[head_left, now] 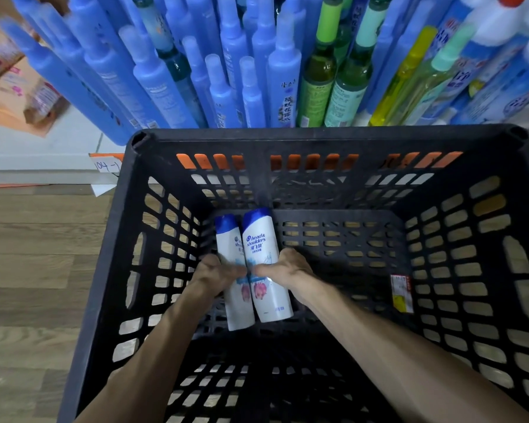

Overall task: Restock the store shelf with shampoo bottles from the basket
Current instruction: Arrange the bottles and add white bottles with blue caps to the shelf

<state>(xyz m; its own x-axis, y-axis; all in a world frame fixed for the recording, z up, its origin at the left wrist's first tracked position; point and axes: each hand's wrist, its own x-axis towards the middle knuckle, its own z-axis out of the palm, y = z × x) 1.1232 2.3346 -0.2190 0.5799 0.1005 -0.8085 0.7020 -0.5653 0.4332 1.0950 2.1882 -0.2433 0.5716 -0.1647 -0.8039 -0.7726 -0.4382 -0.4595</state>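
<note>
Two white shampoo bottles with blue caps lie side by side on the bottom of the black plastic basket (318, 138), caps pointing away from me. My left hand (216, 274) grips the left shampoo bottle (231, 239) around its middle. My right hand (287, 268) grips the right shampoo bottle (258, 236), whose label faces up. Both forearms reach down into the basket from the near edge. The fingers are partly blurred and hidden behind the bottles.
Beyond the basket stands a shelf packed with tall blue bottles (153, 74), green bottles (318, 83) and yellow bottles (400, 80). Cardboard packs (9, 77) lie at the far left. A small sticker (401, 293) sits on the basket's right inner wall. Wooden floor (28, 270) lies left.
</note>
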